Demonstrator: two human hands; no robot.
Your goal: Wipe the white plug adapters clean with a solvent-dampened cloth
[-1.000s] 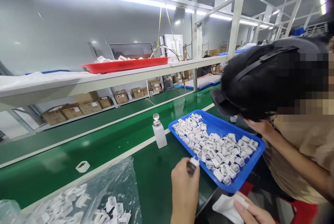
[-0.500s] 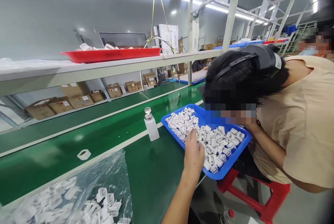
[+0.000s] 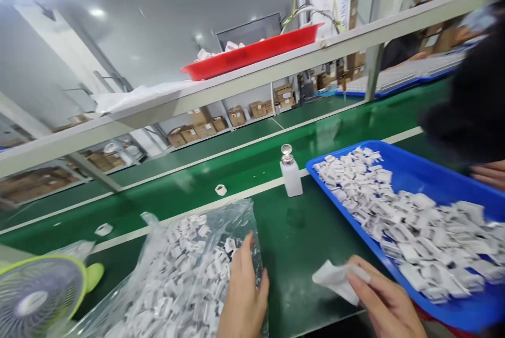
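Observation:
My left hand (image 3: 246,290) is over the right side of a clear plastic bag (image 3: 252,217), its fingers stretched and the thumb apart. Many small white plastic housings (image 3: 165,280) fill the bag, and nothing shows in that hand. Between the thumb and fingers of my right hand (image 3: 384,296) is a folded white wipe (image 3: 339,280), held above the green work surface. Beside that hand lies a blue tray (image 3: 343,212), heaped with more white plastic parts (image 3: 410,227). A white pump bottle (image 3: 292,177) with a metal top stands upright beyond both hands.
Loose white housings (image 3: 221,190) lie on the green belt (image 3: 181,183). A fan (image 3: 39,296) with a lime-green rim is at the lower left. Overhead, a red tray (image 3: 256,57) rests on a shelf (image 3: 221,83). A co-worker's hand (image 3: 489,174) is at the right edge.
My left hand has gone from the parts in the blue tray over to the plastic bag. My right hand has come into view with the wipe. The view has swung left.

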